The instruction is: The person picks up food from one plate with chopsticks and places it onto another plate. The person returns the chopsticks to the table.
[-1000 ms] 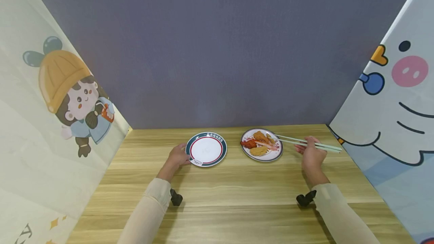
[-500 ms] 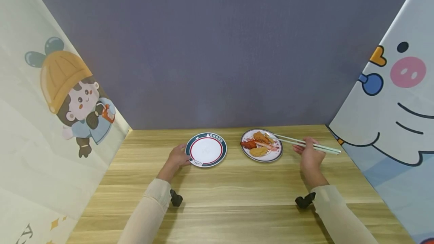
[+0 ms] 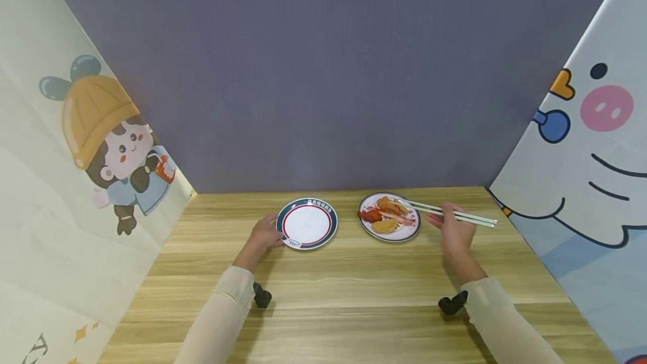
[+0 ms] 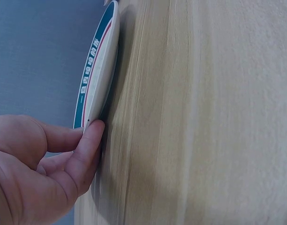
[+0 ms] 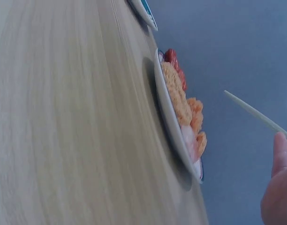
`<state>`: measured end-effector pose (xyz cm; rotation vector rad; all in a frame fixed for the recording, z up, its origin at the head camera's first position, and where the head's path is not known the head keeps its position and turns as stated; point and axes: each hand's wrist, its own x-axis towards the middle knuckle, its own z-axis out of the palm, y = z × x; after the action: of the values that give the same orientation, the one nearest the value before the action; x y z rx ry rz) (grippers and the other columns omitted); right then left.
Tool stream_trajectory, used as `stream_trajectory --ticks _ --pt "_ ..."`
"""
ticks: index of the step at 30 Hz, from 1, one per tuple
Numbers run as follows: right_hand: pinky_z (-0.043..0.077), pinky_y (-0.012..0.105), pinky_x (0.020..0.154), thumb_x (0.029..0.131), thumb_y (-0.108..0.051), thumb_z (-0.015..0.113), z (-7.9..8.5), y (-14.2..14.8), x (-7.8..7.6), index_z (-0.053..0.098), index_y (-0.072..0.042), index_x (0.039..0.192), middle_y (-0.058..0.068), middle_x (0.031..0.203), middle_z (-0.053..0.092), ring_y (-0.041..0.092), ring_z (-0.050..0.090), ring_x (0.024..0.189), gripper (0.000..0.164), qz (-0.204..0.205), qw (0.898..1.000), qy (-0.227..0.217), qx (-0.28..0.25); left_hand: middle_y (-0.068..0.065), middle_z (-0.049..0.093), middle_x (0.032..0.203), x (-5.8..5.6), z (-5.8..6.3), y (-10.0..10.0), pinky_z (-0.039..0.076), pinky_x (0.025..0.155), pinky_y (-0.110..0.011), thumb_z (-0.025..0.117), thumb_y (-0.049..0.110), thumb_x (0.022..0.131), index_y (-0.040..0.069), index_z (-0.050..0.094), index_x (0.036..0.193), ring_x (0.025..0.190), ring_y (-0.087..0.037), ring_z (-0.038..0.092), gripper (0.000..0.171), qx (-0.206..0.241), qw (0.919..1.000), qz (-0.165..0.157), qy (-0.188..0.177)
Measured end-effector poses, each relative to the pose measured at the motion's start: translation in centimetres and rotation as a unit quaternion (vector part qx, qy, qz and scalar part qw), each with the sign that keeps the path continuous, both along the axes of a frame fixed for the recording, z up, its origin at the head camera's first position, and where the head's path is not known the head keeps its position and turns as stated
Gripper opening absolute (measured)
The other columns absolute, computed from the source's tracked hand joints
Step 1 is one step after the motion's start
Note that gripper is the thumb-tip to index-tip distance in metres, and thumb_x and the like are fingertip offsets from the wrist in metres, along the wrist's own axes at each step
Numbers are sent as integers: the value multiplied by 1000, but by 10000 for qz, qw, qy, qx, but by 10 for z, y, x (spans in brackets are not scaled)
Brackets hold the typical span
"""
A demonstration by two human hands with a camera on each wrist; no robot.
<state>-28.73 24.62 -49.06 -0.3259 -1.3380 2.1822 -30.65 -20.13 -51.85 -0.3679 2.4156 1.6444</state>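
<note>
My left hand (image 3: 265,233) pinches the left rim of a white plate (image 3: 307,224) with a dark green border and a red ring. In the left wrist view the thumb lies over the rim of this plate (image 4: 99,75) and the fingers are under it. My right hand (image 3: 456,230) holds a pair of pale green chopsticks (image 3: 472,218), their tips over a second white plate (image 3: 376,231). On that plate lie a breaded piece (image 3: 385,226), a fried golden piece (image 3: 388,204), a red-brown piece (image 3: 370,215) and a pink-and-white strip (image 3: 396,217). In the right wrist view, a chopstick (image 5: 256,113) hangs above the food.
Both plates are near the back of a wood-grain table (image 3: 354,296). A grey-blue panel (image 3: 323,83) rises behind it. Printed cartoon panels stand at the left (image 3: 50,184) and right (image 3: 606,184). Black wrist mounts show at both sleeves.
My right hand has moved left with the chopsticks, whose tips now reach further over the food plate. My left hand stays at the green-rimmed plate.
</note>
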Motion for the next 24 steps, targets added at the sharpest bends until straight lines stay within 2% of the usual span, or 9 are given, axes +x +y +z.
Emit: stream_trajectory --ticks 6,9,14,17,20,21,23,24 --pt "64 28 62 97 -6 64 7 -10 5 67 1 95 5 76 75 16 74 60 8 111 9983 -224 526 -33 54 138 -1 -3 1 65 70 -27 57 -13 88 3 37 155 93 -26 69 72 12 10000 55 -35" --pt "64 27 63 97 -7 65 10 -14 8 67 4 102 5 79 75 14 75 62 12 220 9958 -271 851 -33 54 139 -2 -2 1 65 70 -26 57 -12 88 3 37 155 94 -26 69 71 -18 10000 62 -33" --pt "64 23 66 99 -6 62 23 -24 22 67 6 106 -2 81 76 11 75 65 15 534 9876 -250 1458 -34 52 141 -2 -1 0 65 70 -27 57 -12 88 2 37 155 96 -27 69 72 -44 10000 25 -47" --pt "64 23 67 100 -4 60 35 -33 33 68 7 105 -8 80 75 10 75 67 15 766 9790 -238 1873 -34 53 140 -2 -2 0 66 70 -28 58 -13 88 2 37 155 95 -27 69 72 -64 10000 13 -68" --pt "64 22 67 100 -5 60 39 -41 39 69 13 109 -14 81 74 6 75 70 22 938 9643 -299 2460 -34 53 139 -2 -2 0 66 71 -28 58 -13 88 3 37 156 94 -26 69 72 -16 10000 23 -86" --pt "64 21 68 100 -5 60 40 -44 42 68 16 110 -5 84 76 5 75 71 25 1021 9588 -234 2639 -34 53 140 -2 -2 0 66 72 -28 58 -13 88 3 37 156 93 -25 68 72 5 10000 31 -93" --pt "64 21 69 101 -5 59 40 -48 44 64 22 113 -2 88 77 3 74 74 30 1212 9476 -129 2954 -34 52 140 -2 -2 1 66 72 -28 58 -13 89 3 37 155 94 -26 68 72 35 9999 39 -100" --pt "64 21 70 101 -5 58 38 -50 45 64 23 113 5 91 78 2 74 75 31 1269 9413 -96 3127 -34 52 140 -2 -2 1 66 73 -28 58 -13 89 3 37 156 94 -26 68 72 29 9999 40 -108"
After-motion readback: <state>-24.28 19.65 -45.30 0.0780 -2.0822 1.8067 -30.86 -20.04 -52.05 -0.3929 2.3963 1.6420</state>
